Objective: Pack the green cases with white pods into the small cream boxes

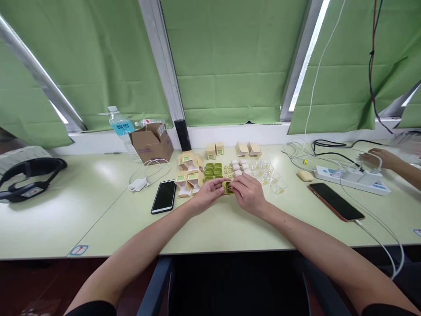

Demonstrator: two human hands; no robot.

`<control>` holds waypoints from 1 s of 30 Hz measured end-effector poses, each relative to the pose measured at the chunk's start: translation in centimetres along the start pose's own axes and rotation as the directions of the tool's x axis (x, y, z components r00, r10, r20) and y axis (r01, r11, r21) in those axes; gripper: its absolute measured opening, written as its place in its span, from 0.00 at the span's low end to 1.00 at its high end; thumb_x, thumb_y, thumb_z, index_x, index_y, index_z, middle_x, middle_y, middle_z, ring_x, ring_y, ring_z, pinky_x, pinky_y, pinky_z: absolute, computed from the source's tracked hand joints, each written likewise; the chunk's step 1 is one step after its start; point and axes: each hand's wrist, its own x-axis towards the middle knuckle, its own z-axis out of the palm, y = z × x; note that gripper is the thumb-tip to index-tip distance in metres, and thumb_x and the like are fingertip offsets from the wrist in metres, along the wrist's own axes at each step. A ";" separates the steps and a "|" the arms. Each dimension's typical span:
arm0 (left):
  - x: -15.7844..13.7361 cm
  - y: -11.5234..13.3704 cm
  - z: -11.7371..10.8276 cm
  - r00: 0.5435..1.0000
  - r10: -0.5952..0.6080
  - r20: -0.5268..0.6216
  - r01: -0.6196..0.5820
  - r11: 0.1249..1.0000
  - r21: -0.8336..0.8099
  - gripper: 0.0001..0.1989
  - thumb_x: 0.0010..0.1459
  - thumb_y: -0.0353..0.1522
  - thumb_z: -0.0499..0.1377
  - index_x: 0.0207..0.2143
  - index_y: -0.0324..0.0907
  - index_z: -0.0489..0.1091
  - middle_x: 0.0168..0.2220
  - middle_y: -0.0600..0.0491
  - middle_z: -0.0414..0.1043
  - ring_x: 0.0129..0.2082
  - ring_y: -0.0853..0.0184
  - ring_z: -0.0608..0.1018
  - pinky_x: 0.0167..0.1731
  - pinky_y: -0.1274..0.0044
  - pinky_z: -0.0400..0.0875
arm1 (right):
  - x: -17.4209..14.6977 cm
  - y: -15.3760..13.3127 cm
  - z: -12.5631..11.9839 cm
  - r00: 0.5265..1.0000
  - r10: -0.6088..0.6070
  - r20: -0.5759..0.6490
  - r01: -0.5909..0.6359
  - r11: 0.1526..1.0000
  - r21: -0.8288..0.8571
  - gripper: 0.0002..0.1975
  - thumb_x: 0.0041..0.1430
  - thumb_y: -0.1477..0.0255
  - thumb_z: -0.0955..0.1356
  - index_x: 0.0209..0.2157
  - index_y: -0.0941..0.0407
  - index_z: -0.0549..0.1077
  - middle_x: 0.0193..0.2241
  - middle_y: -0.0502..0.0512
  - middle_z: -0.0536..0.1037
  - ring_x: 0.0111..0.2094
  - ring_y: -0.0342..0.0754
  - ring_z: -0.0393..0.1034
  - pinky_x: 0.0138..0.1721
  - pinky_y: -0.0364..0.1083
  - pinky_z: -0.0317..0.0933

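The left hand (207,194) grips a small green square cup (226,188) between thumb and fingers. The right hand's (250,193) bent fingers meet its opening; whether they pinch anything, I cannot tell. Matching green cups (217,171) stand just beyond the grip, clear plastic cups (267,169) beyond the right hand.

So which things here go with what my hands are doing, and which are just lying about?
Likely in use: small green container between left hand and right hand, matching green containers, tiny beige pieces, pale pink pieces, clear plastic cups, beige cardboard boxes.

Probably just lying about: clear bottle with blue label, white power strip, black phone in reddish case.
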 end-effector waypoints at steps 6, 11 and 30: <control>-0.2 0.1 0.1 1.000 -0.011 -0.021 0.012 0.999 0.052 0.33 0.50 0.41 0.76 0.55 0.38 0.75 0.47 0.44 0.79 0.48 0.61 0.80 0.53 0.70 0.70 | -0.2 0.0 0.3 1.000 0.011 -0.003 -0.011 0.999 0.036 0.09 0.67 0.79 0.67 0.36 0.55 0.78 0.30 0.54 0.78 0.31 0.48 0.66 0.30 0.47 0.59; -0.2 0.1 0.3 0.999 0.004 -0.038 0.000 0.994 0.106 0.31 0.49 0.41 0.76 0.53 0.38 0.75 0.47 0.43 0.79 0.47 0.61 0.79 0.51 0.70 0.71 | -0.5 0.0 0.7 0.999 0.013 -0.029 -0.011 0.999 0.050 0.09 0.67 0.79 0.67 0.33 0.55 0.78 0.27 0.52 0.75 0.30 0.47 0.65 0.29 0.46 0.58; -0.1 -0.1 0.1 0.999 -0.022 -0.039 0.026 0.994 0.110 0.32 0.49 0.44 0.76 0.52 0.38 0.75 0.45 0.44 0.79 0.45 0.63 0.79 0.48 0.73 0.69 | -0.6 1.1 1.2 0.999 -0.027 -0.040 0.033 0.983 0.179 0.08 0.68 0.73 0.70 0.34 0.52 0.82 0.26 0.52 0.79 0.28 0.45 0.69 0.29 0.45 0.63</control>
